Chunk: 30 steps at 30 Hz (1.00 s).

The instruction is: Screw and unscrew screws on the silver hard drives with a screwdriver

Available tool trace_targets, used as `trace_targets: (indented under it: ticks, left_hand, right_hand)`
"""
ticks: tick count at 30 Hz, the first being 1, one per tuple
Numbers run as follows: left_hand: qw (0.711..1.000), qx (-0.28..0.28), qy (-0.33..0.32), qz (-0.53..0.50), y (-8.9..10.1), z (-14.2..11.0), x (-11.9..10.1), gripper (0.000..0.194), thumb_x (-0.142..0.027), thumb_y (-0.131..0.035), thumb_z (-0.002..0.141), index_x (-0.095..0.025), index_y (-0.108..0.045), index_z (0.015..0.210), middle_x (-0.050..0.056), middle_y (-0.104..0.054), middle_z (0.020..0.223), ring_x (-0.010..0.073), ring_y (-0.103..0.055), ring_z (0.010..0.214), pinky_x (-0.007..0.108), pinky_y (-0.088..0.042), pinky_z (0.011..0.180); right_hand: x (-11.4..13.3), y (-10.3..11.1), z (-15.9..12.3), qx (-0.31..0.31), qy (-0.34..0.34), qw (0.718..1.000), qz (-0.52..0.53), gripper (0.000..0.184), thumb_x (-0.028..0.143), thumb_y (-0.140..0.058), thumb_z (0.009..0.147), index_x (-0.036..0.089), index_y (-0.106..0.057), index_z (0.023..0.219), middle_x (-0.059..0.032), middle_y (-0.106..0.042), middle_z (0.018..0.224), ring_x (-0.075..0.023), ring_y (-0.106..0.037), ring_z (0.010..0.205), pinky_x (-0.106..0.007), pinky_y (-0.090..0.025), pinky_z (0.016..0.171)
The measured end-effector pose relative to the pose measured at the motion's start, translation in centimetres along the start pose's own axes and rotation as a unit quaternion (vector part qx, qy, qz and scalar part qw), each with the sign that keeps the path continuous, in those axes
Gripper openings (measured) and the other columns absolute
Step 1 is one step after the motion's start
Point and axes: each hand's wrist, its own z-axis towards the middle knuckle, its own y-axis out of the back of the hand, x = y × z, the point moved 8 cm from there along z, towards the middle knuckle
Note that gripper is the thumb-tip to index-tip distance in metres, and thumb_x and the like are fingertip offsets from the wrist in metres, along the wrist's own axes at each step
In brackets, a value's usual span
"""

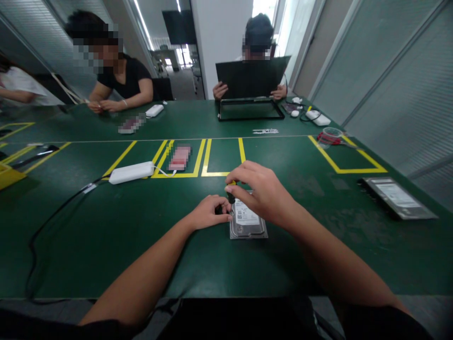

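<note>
1. The right hand (264,189) holds a small yellow and black screwdriver (231,196); the thumb and fingers are closed around its handle, and it stands nearly upright with its thin tip down by the left edge of the flat silver metal hard drive (248,232), which has a white paper label.
2. The left hand (210,212) is at the left edge of the hard drive; its fingers are bent in close to the thumb, with something dark by them; I cannot tell if they grip anything.
3. The hard drive lies flat on the big dark green table (141,255), in front of the person; the right hand covers part of it.
4. A second silver drive with a white label (399,196) lies on the right side of the table; a clear round thing with red wire (331,137) is beyond it, by a yellow tape box.
5. On the left is a long white plastic block (130,173); a black cord (33,245) runs from one end, and a short white cord goes to a pink, blurred phone-shaped thing (180,157).
6. Across the table, a person in a dark cap (259,33) holds up a flat black panel (253,78); a thin black frame (251,118) lies just below it; a person in a black shirt (125,80) sits farther left.
</note>
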Motion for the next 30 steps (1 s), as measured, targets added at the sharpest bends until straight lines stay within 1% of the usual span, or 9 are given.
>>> trace_targets:
  ticks: [6,10,14,16,21,26,30]
  left_hand:
    - [1.000,-0.003,-0.005,0.009,0.07,0.02,-0.09,0.029,-0.044,-0.071,0.079,-0.017,-0.063,0.086,-0.001,-0.064,0.076,0.0145,-0.057,0.072,0.027,-0.042,0.072]
    - [1.000,-0.006,-0.007,0.014,0.14,0.04,-0.18,0.029,-0.045,-0.071,0.079,-0.017,-0.062,0.083,-0.002,-0.064,0.076,0.0145,-0.056,0.072,0.027,-0.041,0.072]
    - [1.000,-0.003,0.000,0.012,0.17,0.02,-0.18,0.029,-0.044,-0.070,0.080,-0.017,-0.062,0.084,-0.002,-0.063,0.076,0.0148,-0.057,0.072,0.027,-0.041,0.073]
    - [1.000,-0.002,0.006,0.014,0.16,0.01,-0.08,0.029,-0.044,-0.070,0.080,-0.017,-0.062,0.087,-0.001,-0.064,0.078,0.0155,-0.057,0.074,0.027,-0.042,0.074]
    - [1.000,-0.004,-0.003,0.016,0.17,-0.01,-0.07,0.030,-0.046,-0.071,0.080,-0.017,-0.063,0.087,-0.001,-0.064,0.077,0.0153,-0.057,0.074,0.027,-0.041,0.074]
    - [1.000,-0.005,-0.010,0.017,0.12,0.01,-0.02,0.030,-0.046,-0.070,0.080,-0.017,-0.063,0.085,-0.002,-0.064,0.075,0.0143,-0.057,0.071,0.026,-0.040,0.072]
    - [1.000,-0.005,-0.012,0.014,0.05,0.01,0.11,0.030,-0.045,-0.070,0.080,-0.017,-0.063,0.086,-0.002,-0.063,0.074,0.0139,-0.056,0.070,0.026,-0.040,0.070]
  right_hand:
    - [-0.29,0.42,-0.17,-0.024,-0.013,0.999,-0.019,0.014,0.025,-0.056,0.089,0.017,-0.063,0.098,-0.0048,-0.068,0.093,-0.0169,-0.057,0.086,-0.031,-0.041,0.080]
    - [0.07,0.41,-0.10,-0.008,-0.008,1.000,-0.017,0.013,0.022,-0.052,0.089,0.016,-0.063,0.093,-0.0057,-0.067,0.091,-0.0172,-0.056,0.086,-0.032,-0.040,0.081]
    - [-0.07,0.28,0.02,0.001,-0.012,1.000,0.001,0.016,0.027,-0.052,0.091,0.017,-0.064,0.096,-0.0066,-0.064,0.094,-0.0176,-0.055,0.090,-0.031,-0.041,0.081]
    - [-0.26,0.28,0.06,-0.002,-0.016,1.000,0.001,0.016,0.029,-0.054,0.092,0.018,-0.064,0.094,-0.0060,-0.063,0.093,-0.0173,-0.055,0.089,-0.031,-0.040,0.079]
    - [-0.36,0.22,0.03,-0.009,-0.010,1.000,-0.007,0.012,0.027,-0.055,0.091,0.018,-0.063,0.091,-0.0043,-0.064,0.088,-0.0166,-0.055,0.085,-0.030,-0.039,0.078]
    - [-0.25,0.33,-0.09,-0.025,0.000,0.999,-0.024,0.012,0.025,-0.054,0.090,0.017,-0.062,0.092,-0.0046,-0.066,0.089,-0.0166,-0.055,0.084,-0.031,-0.038,0.078]
    - [-0.06,0.30,-0.09,-0.023,0.001,1.000,-0.021,0.013,0.023,-0.051,0.091,0.017,-0.062,0.092,-0.0055,-0.065,0.090,-0.0172,-0.054,0.086,-0.031,-0.039,0.079]
